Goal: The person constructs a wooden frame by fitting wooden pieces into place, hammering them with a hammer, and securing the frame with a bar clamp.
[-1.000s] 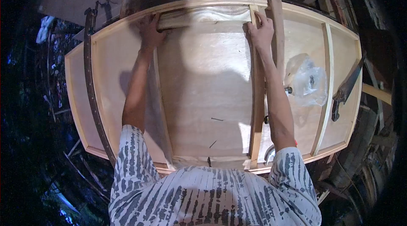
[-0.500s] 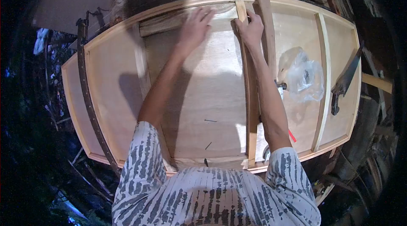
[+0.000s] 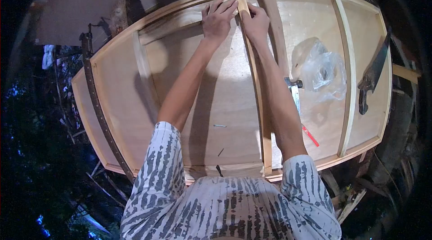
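Two forearms (image 3: 186, 85) stretched from lower frame | nails (image 3: 220, 125) lower centre | wood strip (image 3: 257, 82) upright through centre | hammer (image 3: 294, 83) beside right forearm | plastic bag (image 3: 323, 71) right | upper centre: left hand (image 3: 217, 22) flat, fingers slightly spread, over crosspiece (image 3: 170, 26), fingertips by strip; right hand (image 3: 255, 24) curled narrow, holding strip | board (image 3: 270, 10) just right of it

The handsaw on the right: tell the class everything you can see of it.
The handsaw has a dark, tapering blade, metal by its look, and a dark handle. It lies slanted, handle over the pale panel at the frame's right end, the narrow tip crossing the frame's edge. Nobody is touching it. The teeth are too small to make out.
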Demonstrator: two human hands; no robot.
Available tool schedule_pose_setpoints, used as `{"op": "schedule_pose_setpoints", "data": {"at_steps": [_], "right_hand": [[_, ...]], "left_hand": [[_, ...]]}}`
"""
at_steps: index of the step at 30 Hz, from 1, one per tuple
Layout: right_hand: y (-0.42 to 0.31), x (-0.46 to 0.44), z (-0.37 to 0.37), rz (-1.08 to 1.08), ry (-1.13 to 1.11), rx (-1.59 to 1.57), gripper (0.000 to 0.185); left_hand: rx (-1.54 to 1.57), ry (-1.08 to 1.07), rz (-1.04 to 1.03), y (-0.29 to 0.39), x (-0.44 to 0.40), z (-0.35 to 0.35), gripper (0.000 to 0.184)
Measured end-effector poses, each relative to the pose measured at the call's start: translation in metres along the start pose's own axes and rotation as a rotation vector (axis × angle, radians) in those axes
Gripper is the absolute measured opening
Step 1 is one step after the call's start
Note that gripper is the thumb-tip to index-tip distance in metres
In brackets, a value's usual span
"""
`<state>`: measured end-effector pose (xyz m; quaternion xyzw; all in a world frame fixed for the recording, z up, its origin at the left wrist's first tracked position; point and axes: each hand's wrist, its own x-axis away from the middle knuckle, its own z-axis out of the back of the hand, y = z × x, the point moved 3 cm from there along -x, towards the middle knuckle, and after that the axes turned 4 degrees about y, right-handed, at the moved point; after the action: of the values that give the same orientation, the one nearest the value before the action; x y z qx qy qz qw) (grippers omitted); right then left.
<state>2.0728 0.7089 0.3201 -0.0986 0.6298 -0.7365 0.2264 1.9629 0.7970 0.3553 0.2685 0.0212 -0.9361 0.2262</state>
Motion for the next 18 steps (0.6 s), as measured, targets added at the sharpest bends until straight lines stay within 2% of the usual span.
{"op": "schedule_pose_setpoints", "data": {"at_steps": [10,13,16,18], "right_hand": [[-0.007,0.019,-0.005,0.014,-0.012,-0.003,0.042],[0.0,0.011,-0.013,0.026,-0.025,0.058,0.041],[0.028,-0.007,-0.034,0.083,-0.027,0.137,0.039],[0.0,-0.004,0.0,0.254,-0.106,0.273,0.039]], "left_hand": [[0.026,-0.005,0.004,-0.002,0.018,0.02,0.05],[0.04,-0.077,0.028,-0.009,0.02,0.001,0.055],[-0.119,-0.149,0.089,-0.018,0.022,-0.012,0.06],[-0.145,-0.153,0.049,0.017,0.041,0.021,0.064]]}}
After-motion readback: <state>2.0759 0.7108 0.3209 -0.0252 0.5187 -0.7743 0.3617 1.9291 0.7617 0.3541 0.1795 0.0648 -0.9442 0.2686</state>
